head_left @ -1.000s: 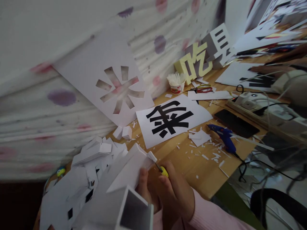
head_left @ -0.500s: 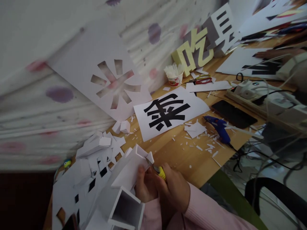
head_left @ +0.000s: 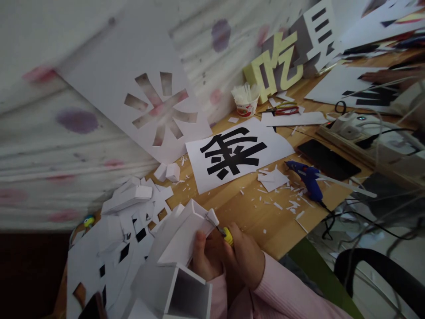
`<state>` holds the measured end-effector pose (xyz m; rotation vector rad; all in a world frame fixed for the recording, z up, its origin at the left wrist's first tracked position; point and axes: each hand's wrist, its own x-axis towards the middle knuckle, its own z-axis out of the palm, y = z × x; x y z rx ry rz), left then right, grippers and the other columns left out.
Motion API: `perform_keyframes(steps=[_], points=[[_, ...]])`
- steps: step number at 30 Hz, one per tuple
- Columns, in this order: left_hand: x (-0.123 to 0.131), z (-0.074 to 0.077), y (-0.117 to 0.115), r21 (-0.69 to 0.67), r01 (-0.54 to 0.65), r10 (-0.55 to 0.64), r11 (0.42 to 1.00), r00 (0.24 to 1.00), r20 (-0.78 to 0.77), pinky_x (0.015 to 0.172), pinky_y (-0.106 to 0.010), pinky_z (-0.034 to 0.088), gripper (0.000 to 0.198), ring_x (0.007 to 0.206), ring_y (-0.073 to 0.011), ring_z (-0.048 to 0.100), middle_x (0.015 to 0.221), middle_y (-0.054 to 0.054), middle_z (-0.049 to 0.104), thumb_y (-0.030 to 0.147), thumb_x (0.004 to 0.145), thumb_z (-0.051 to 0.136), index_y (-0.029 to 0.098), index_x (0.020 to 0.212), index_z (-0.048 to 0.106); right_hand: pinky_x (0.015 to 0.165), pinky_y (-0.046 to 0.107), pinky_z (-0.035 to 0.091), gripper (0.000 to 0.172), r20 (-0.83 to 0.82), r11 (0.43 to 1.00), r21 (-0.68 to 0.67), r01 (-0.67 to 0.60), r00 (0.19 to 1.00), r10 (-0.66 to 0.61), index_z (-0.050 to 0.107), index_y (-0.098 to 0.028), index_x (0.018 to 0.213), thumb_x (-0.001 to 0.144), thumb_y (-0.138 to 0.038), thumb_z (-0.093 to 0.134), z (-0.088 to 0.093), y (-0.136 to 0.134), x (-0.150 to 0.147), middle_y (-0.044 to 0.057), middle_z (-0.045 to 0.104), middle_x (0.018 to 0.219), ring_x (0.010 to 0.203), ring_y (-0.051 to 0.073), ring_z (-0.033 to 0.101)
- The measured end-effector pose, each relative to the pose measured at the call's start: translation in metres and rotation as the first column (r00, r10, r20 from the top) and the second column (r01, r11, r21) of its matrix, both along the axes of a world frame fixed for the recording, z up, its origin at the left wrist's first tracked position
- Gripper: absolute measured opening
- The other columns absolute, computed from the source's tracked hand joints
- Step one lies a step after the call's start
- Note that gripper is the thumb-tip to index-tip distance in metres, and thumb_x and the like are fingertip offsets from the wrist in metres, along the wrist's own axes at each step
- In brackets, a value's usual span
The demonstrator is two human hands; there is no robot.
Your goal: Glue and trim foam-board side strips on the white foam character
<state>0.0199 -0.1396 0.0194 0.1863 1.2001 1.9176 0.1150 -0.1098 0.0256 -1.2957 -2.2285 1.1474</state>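
Note:
A white foam-board piece [head_left: 181, 241], boxy and hollow, is held low in the middle of the view. My left hand [head_left: 203, 261] is closed on its right edge, thumb on top. My right hand [head_left: 244, 259], in a pink sleeve, is wrapped round a small yellow-handled knife [head_left: 227, 235]. The knife's blade touches the upper right corner of the white piece. Both hands hover over the near edge of the wooden table [head_left: 265, 221].
White offcuts [head_left: 133, 208] pile up at the left. A sheet with a black character [head_left: 234, 153] lies ahead, a cut-out stencil sheet [head_left: 146, 97] leans on the wall. A blue glue gun [head_left: 307, 181], a black phone [head_left: 327, 158], a paper cup [head_left: 246, 106] and foam letters [head_left: 282, 62] stand further right.
The view has shifted a little. My hands stay on the white piece and the knife, with the blade still at the same corner.

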Motion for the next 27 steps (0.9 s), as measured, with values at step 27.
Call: perform_keyframes(steps=[27], points=[[0.009, 0.021, 0.001, 0.024, 0.186, -0.187, 0.982, 0.982, 0.018, 0.078, -0.030, 0.057, 0.041, 0.078, -0.0215, 0.070, 0.084, -0.004, 0.076, 0.060, 0.059, 0.075, 0.026, 0.082, 0.077, 0.052, 0.026, 0.039, 0.011, -0.252, 0.983, 0.124, 0.135, 0.963, -0.100, 0.043, -0.022, 0.081, 0.089, -0.029, 0.037, -0.003, 0.004, -0.006, 0.005, 0.060, 0.067, 0.057, 0.017, 0.057]])
